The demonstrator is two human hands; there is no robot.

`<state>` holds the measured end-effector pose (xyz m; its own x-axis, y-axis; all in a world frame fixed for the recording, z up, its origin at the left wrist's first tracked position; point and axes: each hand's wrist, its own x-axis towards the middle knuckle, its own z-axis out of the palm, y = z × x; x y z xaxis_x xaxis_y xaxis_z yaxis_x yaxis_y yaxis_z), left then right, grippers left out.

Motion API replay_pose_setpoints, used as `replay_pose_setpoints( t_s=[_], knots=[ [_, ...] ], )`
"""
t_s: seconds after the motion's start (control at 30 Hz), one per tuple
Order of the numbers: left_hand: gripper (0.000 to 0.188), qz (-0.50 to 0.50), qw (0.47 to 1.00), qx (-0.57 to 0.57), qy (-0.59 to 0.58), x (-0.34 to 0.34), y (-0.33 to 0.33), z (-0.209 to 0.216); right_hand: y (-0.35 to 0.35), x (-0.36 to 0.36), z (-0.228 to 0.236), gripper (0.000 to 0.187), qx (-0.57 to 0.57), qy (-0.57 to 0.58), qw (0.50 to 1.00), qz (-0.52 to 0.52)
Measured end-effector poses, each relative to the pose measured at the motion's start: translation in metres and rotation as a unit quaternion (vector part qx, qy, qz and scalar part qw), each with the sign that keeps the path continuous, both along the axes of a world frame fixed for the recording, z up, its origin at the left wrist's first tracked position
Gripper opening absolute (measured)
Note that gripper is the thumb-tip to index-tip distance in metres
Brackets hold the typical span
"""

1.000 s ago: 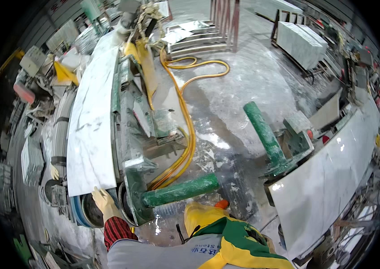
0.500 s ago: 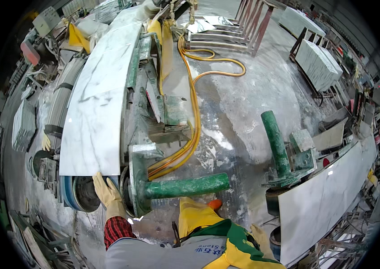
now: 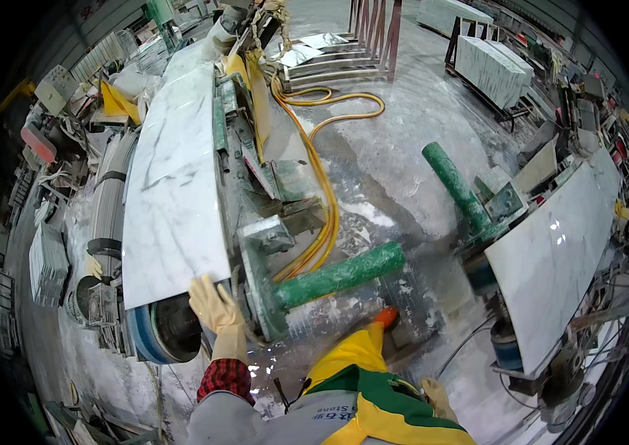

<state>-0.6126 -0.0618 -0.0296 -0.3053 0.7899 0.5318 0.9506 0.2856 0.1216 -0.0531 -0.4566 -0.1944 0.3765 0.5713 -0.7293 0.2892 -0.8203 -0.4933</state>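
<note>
My left hand [image 3: 216, 308], in a pale rubber glove, is at the near end of a white, grey-veined marble slab [image 3: 173, 237]. Its fingers are stretched out and spread, the tips touching the slab's edge close to the right corner. Under that end shows a belt roller [image 3: 173, 330] with a blue rim. My right hand [image 3: 439, 397], gloved as well, hangs low beside my yellow and green apron [image 3: 374, 404]. My body partly covers it, and its fingers do not show clearly.
Green posts [image 3: 340, 274] jut out beside the left conveyor. Another marble slab [image 3: 559, 252] lies on the right-hand line, near a second green post [image 3: 457, 189]. Yellow hoses [image 3: 329, 208] run along the floor. Racks with stacked slabs [image 3: 492, 70] stand farther back.
My view has turned and shifted, so both conveyor lines sit elsewhere in the picture. My left hand stays at the slab's near edge, slightly closer to its right corner.
</note>
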Motion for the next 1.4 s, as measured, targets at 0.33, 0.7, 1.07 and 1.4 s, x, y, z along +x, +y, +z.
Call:
replay_pose_setpoints(
  t_s=[0.33, 0.7, 1.07, 1.4],
  knots=[
    [0.046, -0.005, 0.998, -0.048, -0.046, 0.011, -0.005, 0.007, -0.081, -0.083, 0.005, 0.034, 0.188, 0.080, 0.960, 0.192],
    [0.069, -0.089, 0.979, -0.150, -0.107, -0.032, -0.015, 0.003, 0.028, -0.127, 0.014, 0.052, 0.065, 0.016, 0.987, 0.148],
    [0.074, -0.501, 0.851, -0.093, -0.125, -0.087, -0.072, 0.019, -0.054, -0.249, 0.113, 0.054, -0.029, -0.011, 0.929, 0.369],
    [0.083, -0.555, 0.807, -0.169, -0.112, -0.118, -0.080, 0.012, 0.005, -0.321, 0.117, 0.048, 0.014, -0.020, 0.885, 0.465]
  ],
)
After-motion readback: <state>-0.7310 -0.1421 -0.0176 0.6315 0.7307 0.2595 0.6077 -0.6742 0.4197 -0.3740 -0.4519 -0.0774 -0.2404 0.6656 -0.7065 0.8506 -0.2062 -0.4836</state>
